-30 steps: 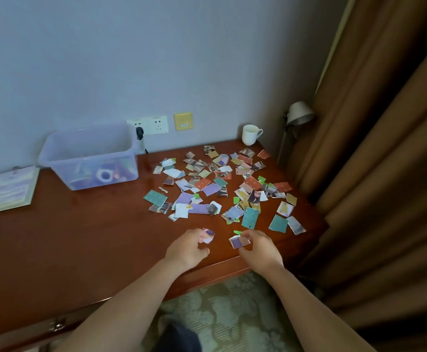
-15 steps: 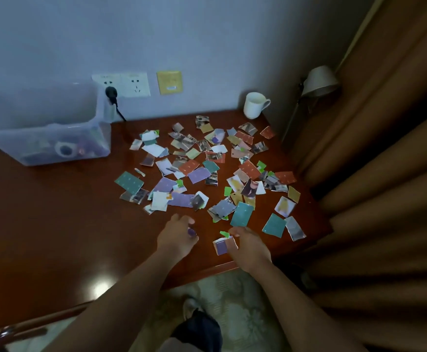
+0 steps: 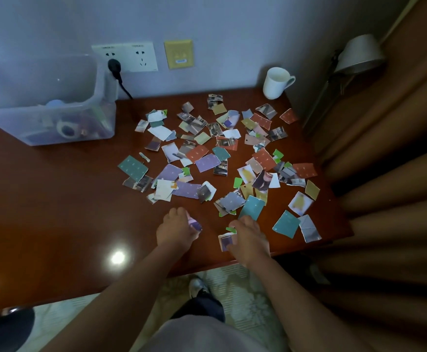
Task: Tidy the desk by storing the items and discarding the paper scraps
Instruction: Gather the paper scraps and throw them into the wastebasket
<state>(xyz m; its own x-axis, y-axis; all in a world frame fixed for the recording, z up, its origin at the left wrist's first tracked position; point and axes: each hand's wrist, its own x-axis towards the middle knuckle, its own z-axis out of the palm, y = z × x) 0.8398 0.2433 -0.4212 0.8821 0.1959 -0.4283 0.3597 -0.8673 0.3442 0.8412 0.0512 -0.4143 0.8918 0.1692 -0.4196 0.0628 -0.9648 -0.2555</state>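
Scraps of torn paper [image 3: 207,158] lie strewn over the dark wooden desk [image 3: 55,212], from centre out to three o'clock: purple, teal, rust, tan, green and photo-printed pieces, many overlapping. Both hands work at the heap's six o'clock edge, near the front of the desk.

The left hand [image 3: 175,231] is knuckles-up with its fingers curled round a purple scrap [image 3: 195,225], which sticks out on the thumb side — a clenched grasp.

The right hand [image 3: 250,237] sits just at three o'clock of it, the two apart. Its curled fingers touch a white-edged scrap [image 3: 225,242] lying flat by the desk's front edge. I cannot tell whether it pinches that piece or only presses on it. A green sliver [image 3: 231,229] lies at the hand's eleven o'clock, and a teal card [image 3: 251,208] at its twelve.

At ten o'clock on the desk a clear bin [image 3: 98,97] stands against the wall, a tape roll [image 3: 66,128] visible inside. Wall sockets [image 3: 131,57] sit at eleven o'clock, one with a black plug [image 3: 114,67] in it. A white mug [image 3: 276,83] stands at one o'clock, a lamp [image 3: 359,54] at two — brown curtain [image 3: 397,174] beyond.
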